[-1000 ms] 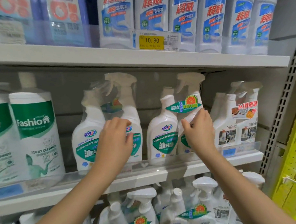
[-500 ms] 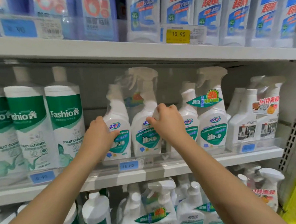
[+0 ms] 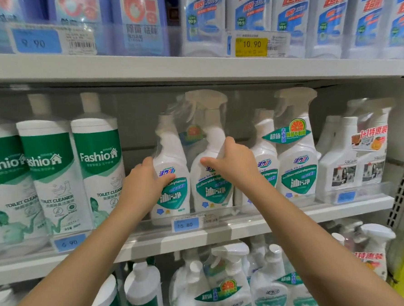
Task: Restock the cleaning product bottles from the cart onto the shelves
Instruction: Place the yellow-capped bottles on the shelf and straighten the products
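The left hand (image 3: pixel 144 182) grips the refill bottle (image 3: pixel 170 151) on the shelf (image 3: pixel 190 244). The right hand (image 3: pixel 235 164) clasps the spray bottle (image 3: pixel 208 191) just right of it.

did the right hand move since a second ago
Yes. The right hand has gone left, from the orange-stickered pack to the wrapped pair above the 15.80 tag.

Left grip (image 3: pixel 144 184) and right grip (image 3: pixel 233 164) hold a wrapped spray-bottle twin pack (image 3: pixel 209 193) on the middle shelf (image 3: pixel 349 206).
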